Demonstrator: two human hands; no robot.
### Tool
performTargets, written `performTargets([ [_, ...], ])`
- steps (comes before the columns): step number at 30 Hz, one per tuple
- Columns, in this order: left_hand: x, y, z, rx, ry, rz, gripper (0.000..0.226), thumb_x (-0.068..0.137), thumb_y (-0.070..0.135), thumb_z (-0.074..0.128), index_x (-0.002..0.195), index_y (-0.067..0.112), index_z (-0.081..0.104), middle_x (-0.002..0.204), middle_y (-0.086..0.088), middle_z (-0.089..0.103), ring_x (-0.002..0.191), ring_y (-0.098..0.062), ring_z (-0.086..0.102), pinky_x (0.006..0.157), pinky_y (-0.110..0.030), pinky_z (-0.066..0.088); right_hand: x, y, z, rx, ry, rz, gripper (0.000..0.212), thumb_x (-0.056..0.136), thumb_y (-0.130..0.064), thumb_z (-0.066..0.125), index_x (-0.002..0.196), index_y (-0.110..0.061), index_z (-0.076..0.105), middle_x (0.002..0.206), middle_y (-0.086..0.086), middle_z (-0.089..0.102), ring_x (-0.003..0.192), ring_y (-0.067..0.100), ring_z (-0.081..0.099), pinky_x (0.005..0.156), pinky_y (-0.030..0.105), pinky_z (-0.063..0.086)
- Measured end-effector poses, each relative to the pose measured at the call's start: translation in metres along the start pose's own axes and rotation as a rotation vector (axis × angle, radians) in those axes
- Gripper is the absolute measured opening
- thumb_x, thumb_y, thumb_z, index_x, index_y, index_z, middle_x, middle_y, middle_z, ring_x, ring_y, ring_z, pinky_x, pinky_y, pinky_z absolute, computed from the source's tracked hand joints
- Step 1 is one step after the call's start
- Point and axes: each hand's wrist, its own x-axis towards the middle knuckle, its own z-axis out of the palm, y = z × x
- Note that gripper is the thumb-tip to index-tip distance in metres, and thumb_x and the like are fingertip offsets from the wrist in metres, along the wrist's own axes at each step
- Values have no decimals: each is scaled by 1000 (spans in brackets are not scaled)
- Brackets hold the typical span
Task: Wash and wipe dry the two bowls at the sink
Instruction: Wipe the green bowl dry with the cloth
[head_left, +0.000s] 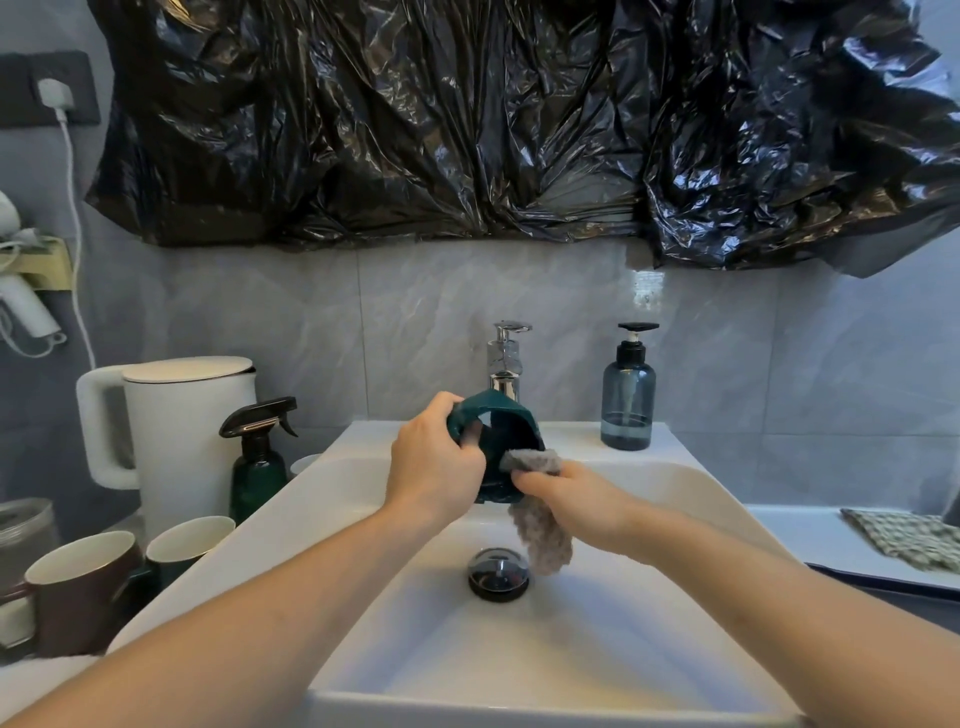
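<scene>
Grey marbled tiles (415, 312) cover the wall behind a white basin counter. A crumpled black plastic sheet (467, 130) hangs across the upper wall, glossy where soft light catches its folds. At the far left a dark socket plate (31, 88) holds a white plug (54, 93), its cord (78, 260) trailing down the wall. Below it a white hair dryer (26, 306) sits in a wall holder. On the left counter stand a white kettle (176, 441), a dark spray bottle (260, 457) just beside it, and two mugs (83, 587) in front. A blue pump bottle (627, 400) stands right of the chrome tap (504, 358). A patterned cloth (904, 535) lies at the far right.
</scene>
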Motion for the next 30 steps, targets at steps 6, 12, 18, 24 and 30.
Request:
performTargets([
  [6,0,2,0,-58,-9,42,4,102,20,61,103,23,61,91,4,71,90,-27,63,82,-48,56,3,-3,3,122,163,-234,36,103,-15,55,136,-28,50,121,-4,66,116,17,63,103,38,51],
  [12,0,0,-2,-20,-15,93,11,99,16,64,104,26,64,90,7,71,87,-23,62,78,-43,56,1,0,2,9,153,-286,39,103,-19,53,139,-33,48,127,-8,63,118,8,58,105,31,47],
  [18,2,4,-1,-95,34,30,6,102,17,61,101,23,60,90,6,69,88,-25,62,80,-48,57,1,-6,5,84,113,-201,34,104,-18,51,136,-29,49,120,-4,66,116,18,62,103,36,51],
  [24,0,4,1,-99,35,20,9,101,16,63,104,24,64,93,6,72,92,-26,63,81,-41,55,-5,-9,4,46,152,-459,72,97,-3,51,136,-62,37,144,-11,46,132,1,45,107,22,42],
  [30,-1,4,-2,-124,55,-38,6,102,17,62,105,22,63,93,5,71,93,-29,63,83,-47,57,3,-1,9,62,-15,-128,43,95,-31,54,137,-25,48,122,-2,65,113,18,62,106,48,50],
])
